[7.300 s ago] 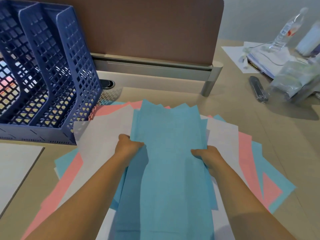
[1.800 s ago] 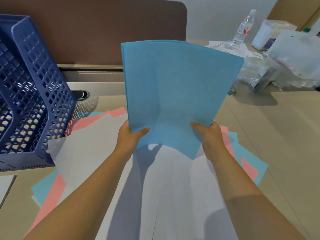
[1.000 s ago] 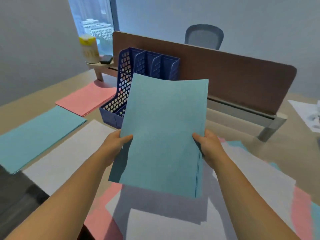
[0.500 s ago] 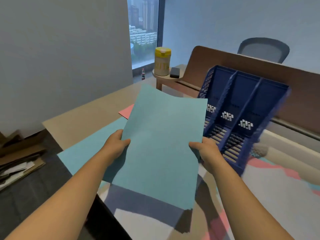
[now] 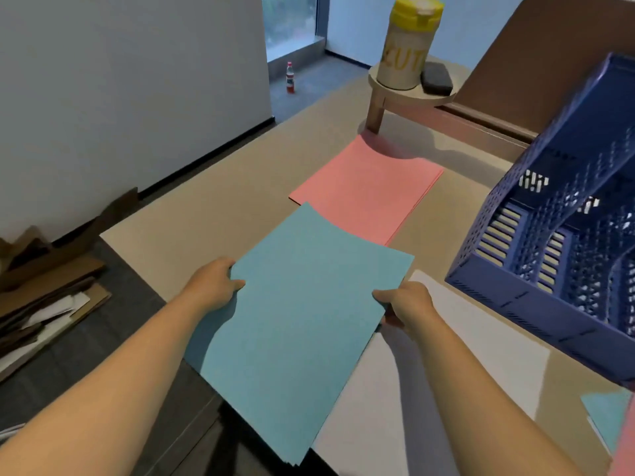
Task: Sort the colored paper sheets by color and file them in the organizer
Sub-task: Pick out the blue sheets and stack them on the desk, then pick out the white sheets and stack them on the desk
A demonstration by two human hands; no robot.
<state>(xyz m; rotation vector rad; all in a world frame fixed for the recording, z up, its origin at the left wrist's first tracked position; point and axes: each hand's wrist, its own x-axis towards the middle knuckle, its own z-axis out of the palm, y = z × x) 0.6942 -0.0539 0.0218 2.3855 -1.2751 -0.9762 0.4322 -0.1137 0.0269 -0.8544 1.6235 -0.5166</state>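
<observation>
Blue paper, a thin stack (image 5: 302,324), sits between your two hands at the near middle of the view, low over the desk's (image 5: 213,214) near edge. Your left hand (image 5: 214,285) pinches its nine o'clock edge, thumb on top. Your right hand (image 5: 407,305) pinches the three o'clock edge the same way. Several sheet edges show at the six o'clock corner, so it is more than one sheet.

Handling, judged: light, limp, prone to sag and fan out. The far edge already curls upward. Hold both long edges at mid-length, as now; a one-sided grip would likely let the sheets slide apart.

A white stack (image 5: 446,372) lies flat just under and to the right, at four o'clock. A blue corner (image 5: 608,417) pokes in at the far right edge.

At twelve o'clock, a pink stack (image 5: 367,187) lies flat on the desk, squared. The blue mesh organizer (image 5: 549,269) stands at two o'clock; the slots in view look empty. Filing not yet begun.

Farthest: a yellow-lidded canister (image 5: 407,42) on a small shelf.
</observation>
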